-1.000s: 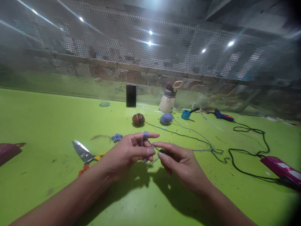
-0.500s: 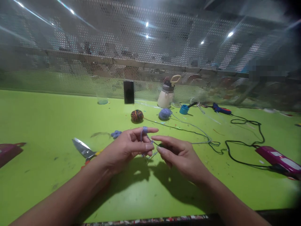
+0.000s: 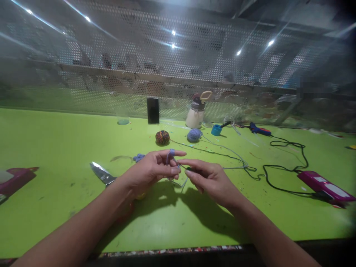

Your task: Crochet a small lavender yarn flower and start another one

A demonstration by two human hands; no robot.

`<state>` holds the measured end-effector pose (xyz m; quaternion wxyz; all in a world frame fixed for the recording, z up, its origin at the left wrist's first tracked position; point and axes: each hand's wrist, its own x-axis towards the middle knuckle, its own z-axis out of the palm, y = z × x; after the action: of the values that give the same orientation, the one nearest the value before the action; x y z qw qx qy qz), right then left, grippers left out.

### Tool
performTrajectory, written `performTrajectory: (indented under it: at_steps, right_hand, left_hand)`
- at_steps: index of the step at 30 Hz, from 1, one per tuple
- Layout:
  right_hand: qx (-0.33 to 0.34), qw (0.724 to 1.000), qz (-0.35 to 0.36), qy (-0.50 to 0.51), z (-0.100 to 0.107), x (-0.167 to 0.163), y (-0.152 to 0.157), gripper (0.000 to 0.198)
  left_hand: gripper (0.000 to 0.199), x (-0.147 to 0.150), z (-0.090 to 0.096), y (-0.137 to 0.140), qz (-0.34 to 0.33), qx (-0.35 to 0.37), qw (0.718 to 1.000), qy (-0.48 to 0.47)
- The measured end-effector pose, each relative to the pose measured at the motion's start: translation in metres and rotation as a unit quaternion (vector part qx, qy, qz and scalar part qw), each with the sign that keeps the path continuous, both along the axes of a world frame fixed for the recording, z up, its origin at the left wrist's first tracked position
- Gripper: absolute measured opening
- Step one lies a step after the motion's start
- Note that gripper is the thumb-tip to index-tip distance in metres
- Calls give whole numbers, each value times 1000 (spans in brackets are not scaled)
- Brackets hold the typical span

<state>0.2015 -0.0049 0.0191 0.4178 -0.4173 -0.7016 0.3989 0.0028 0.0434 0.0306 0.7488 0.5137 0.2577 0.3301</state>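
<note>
Lavender yarn (image 3: 172, 152) is wrapped round the outstretched index finger of my left hand (image 3: 154, 170). The thumb and other fingers of that hand are pinched on the yarn, and any stitches there are too small to make out. My right hand (image 3: 214, 182) grips a thin crochet hook (image 3: 183, 167), its tip reaching in at the left fingers. Loose yarn ends hang below the fingertips. Behind the hands lies a lavender yarn ball (image 3: 194, 135), its strand trailing right. A small lavender crocheted flower (image 3: 138, 158) rests just behind my left hand, partly hidden by it.
Scissors (image 3: 102, 174) lie under my left forearm, handles mostly covered. A dark multicoloured yarn ball (image 3: 162, 137), phone (image 3: 152, 111), bottle (image 3: 195, 115) and blue tape roll (image 3: 216, 129) stand farther back. At right are a blue tool (image 3: 260, 129), black cord and magenta device (image 3: 324, 185); another magenta object (image 3: 18, 180) is left.
The view has shifted slightly. My right hand and the hook have moved a little left; the hands keep the same grips. The scissors' handles are more covered by my left forearm.
</note>
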Motion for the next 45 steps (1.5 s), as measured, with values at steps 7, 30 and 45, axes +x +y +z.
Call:
performTrajectory:
  at_steps: [7, 30, 45]
  right_hand:
    - [-23, 1000, 4, 1, -1, 0, 1, 34]
    - [-90, 995, 8, 42, -6, -2, 5, 37]
    - [-91, 995, 14, 45, -5, -4, 5, 42]
  left_hand:
    - [50, -1, -1, 4, -10, 9, 1000, 11]
    - [45, -2, 0, 5, 33, 25, 997, 59]
    - [44, -5, -2, 8, 11, 9, 999, 44]
